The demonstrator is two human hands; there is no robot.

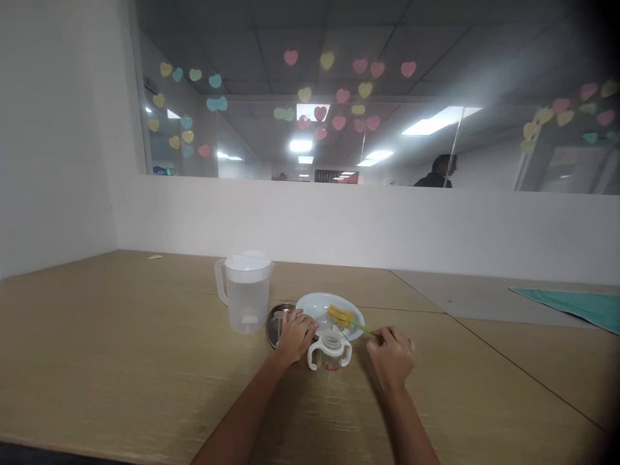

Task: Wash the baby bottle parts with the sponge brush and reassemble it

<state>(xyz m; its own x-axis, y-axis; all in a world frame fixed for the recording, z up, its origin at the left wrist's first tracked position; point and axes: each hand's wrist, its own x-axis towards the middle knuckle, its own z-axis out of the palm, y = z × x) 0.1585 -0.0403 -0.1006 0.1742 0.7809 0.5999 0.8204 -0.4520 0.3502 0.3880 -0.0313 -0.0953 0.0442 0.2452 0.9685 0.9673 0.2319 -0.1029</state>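
My right hand [393, 356] is closed round the green handle of a bottle brush with a yellow sponge head [340, 316]. The sponge lies over the right part of a white oval bowl [310, 299]. My left hand [293, 336] is at the bowl's left side, above the edge of a round metal dish [269, 328]. Its fingers are bent, and what they hold, if anything, is hidden. A clear baby cup with two white handles [331, 354] stands upright and uncovered between my hands. Clear pieces show in the bowl and the dish, too indistinct to name.
A lidded plastic pitcher [248, 300] with clear liquid stands left of the metal dish. A teal cloth [576, 307] lies at the far right of the wooden table [145, 361]. A small pale piece [155, 257] lies at the back left. Behind the window is a person [433, 177].
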